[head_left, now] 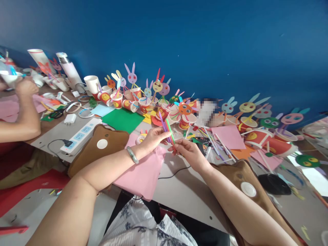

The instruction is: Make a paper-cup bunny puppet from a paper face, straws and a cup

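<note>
Near the middle of the view my left hand [156,139], with a bangle on the wrist, is closed around thin purple straws [162,120] that stick up past the fingers. My right hand [188,152] pinches a thin green straw [170,131] with a reddish lower end between thumb and fingertips. The straws slant up side by side where the two hands nearly meet; their exact number is hard to tell. Beneath my left hand lies pink paper [143,171] on the table. Several paper cups with paper rabbit faces, such as a yellow one [158,86], stand behind.
Brown cushions [115,140] rest at the table edge, beside a white power strip [83,135]. Loose straws [217,145] and pink paper sheets [228,136] lie to the right, green paper [123,119] to the left. Another person's arm [25,106] reaches in at far left.
</note>
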Demonstrator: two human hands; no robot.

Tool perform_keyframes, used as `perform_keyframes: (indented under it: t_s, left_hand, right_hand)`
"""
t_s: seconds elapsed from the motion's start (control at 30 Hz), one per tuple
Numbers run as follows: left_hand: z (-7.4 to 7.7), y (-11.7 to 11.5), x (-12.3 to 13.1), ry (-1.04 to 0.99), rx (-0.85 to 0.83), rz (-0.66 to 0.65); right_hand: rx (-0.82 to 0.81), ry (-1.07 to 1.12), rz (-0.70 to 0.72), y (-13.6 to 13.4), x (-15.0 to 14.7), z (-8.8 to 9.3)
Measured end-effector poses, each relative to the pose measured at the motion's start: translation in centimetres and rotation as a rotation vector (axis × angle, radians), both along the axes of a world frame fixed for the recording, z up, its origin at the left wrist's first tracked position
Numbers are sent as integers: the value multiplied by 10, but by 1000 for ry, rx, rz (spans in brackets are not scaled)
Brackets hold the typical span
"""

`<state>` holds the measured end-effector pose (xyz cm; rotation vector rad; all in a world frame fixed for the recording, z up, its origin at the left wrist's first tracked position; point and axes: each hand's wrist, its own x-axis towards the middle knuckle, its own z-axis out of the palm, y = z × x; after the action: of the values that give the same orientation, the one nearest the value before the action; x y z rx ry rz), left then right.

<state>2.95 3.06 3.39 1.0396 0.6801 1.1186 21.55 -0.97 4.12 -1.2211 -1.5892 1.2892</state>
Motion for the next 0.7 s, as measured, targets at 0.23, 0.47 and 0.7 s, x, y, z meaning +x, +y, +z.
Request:
perform_keyframes:
  t_s: [0.23,0.47,0.7]
  left_hand:
    - [-3,1,-1,40,26,-23]
    - [-7,2,-3,67,76,-13]
    - [-3,1,-4,62,69,-43]
  right_hand:
    - [-169,49,143,-1,-4,7]
    - [-230,55,206,0,-1,5]
    - [-225,35,228,1,-1,3]
